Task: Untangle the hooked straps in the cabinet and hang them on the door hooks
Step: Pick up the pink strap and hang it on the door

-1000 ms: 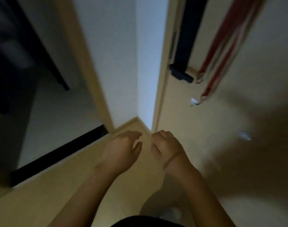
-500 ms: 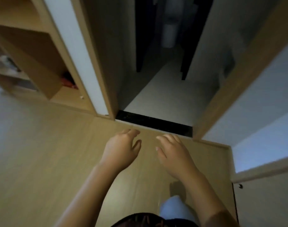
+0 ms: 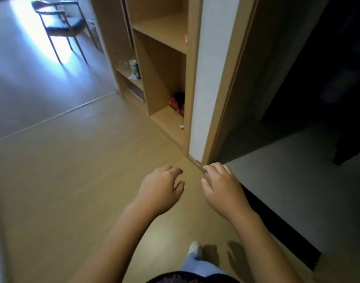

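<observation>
- A tall open cabinet of pale wood [image 3: 164,64] is standing left of centre. On a shelf in its narrow left compartment sits a white cup-shaped item [image 3: 132,65], too blurred to name for certain.
- In the wider bottom compartment to the right, the tangled red and black hooked straps [image 3: 177,102] are lying in a heap at the back right corner. A small white-and-pink piece [image 3: 181,125] is lying on the same board, nearer the front edge.
- At the far upper left, a wooden armchair with a dark seat [image 3: 58,25] is standing on a grey floor in a bright patch of light.
- A pale wooden floor [image 3: 73,180] is spreading from the left edge to the foot of the cabinet and under both arms.
- Right of the cabinet, a white wall panel [image 3: 211,78] and a pale wooden door frame [image 3: 226,99] are bordering a dark room. A black threshold strip [image 3: 277,223] is running along that room's grey floor.
- The left hand [image 3: 160,190] is hovering palm down over the wooden floor, its fingers [image 3: 171,170] loosely curled, slightly apart and gripping nothing.
- The right hand [image 3: 224,190] is hovering just beside it in the same way. Its fingers [image 3: 214,168] are relaxed and empty, near the base of the door frame.
- The straps are lying well apart from both hands, farther ahead inside the cabinet, and neither hand is touching them.
</observation>
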`<state>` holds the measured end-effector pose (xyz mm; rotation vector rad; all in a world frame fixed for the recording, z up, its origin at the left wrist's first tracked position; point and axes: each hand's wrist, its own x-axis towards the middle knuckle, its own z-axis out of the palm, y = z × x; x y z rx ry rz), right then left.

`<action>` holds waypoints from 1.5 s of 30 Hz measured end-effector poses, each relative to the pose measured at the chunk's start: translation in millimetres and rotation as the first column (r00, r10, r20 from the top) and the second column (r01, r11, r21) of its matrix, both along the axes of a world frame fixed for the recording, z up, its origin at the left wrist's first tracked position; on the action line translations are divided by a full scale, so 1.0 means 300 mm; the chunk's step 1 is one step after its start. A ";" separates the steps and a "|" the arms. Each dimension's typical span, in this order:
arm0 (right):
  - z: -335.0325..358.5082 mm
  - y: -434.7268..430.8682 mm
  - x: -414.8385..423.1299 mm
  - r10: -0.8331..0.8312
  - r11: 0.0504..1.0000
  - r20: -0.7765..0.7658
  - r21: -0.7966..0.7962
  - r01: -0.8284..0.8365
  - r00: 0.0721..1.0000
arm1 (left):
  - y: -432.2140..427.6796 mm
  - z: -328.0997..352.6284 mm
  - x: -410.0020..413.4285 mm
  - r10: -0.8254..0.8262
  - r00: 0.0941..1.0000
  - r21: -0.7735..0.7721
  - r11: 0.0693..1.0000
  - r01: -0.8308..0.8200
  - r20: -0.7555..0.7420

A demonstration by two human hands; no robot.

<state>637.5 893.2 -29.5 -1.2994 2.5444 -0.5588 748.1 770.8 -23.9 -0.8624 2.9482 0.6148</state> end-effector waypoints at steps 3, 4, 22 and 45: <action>0.013 -0.185 -0.123 0.076 0.997 0.019 -0.024 -0.076 0.997 | -0.151 0.014 -0.114 0.085 0.996 -0.018 0.996 -0.085 0.020; 0.011 -0.244 -0.157 0.107 0.994 0.024 -0.023 -0.107 0.994 | -0.195 0.015 -0.146 0.122 0.992 -0.015 0.992 -0.122 0.019; -0.006 -1.328 -0.543 0.209 0.977 0.017 -0.038 -0.208 0.978 | -1.196 -0.001 -0.491 0.240 0.971 0.031 0.970 -0.240 0.000; 0.094 -2.045 -1.428 -0.291 0.945 -0.105 -0.190 0.268 0.951 | -1.997 0.085 -1.496 -0.192 0.959 0.054 0.977 0.207 -0.210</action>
